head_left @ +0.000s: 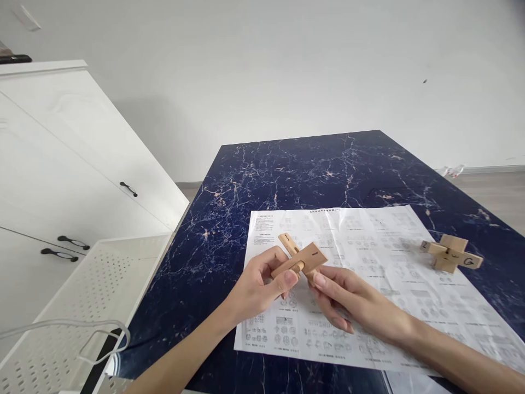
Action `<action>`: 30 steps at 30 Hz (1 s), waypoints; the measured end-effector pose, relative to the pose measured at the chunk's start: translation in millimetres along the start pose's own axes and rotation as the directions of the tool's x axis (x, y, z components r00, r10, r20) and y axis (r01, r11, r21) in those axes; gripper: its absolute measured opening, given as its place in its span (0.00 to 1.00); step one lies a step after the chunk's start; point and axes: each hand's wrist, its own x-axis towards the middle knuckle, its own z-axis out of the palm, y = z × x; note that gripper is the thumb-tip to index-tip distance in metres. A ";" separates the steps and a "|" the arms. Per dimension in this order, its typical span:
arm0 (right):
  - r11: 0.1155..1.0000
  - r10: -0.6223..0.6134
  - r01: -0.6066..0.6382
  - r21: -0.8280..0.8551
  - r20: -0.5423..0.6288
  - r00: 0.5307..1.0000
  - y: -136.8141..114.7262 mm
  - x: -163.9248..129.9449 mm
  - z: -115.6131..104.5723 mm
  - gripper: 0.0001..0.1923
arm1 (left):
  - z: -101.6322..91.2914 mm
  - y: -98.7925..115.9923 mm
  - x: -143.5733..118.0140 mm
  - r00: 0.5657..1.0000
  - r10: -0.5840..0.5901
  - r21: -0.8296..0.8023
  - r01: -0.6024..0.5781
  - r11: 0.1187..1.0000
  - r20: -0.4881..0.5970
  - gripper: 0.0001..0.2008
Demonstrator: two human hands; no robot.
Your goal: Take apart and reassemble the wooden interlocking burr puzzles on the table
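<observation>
I gripped the crossed wooden blocks [301,256] between my left hand [259,287] and right hand [348,298], over the paper sheet [369,284].

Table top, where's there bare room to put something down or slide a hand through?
The dark marble table is bare beyond the printed sheet, and in a strip along its left edge beside the white perforated tray. It is crowded mid-sheet, where left hand and right hand hold wooden puzzle pieces, and by the assembled wooden puzzle.

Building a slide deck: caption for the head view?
Both hands, left and right, hold crossed wooden puzzle pieces above an instruction sheet.
</observation>
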 end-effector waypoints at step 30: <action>0.845 -0.019 -0.024 0.534 0.075 0.997 12.7 5.2 -8.9 0.14 | 7.7 0.5 -5.3 0.973 0.222 0.119 -0.214 0.969 -0.057 0.20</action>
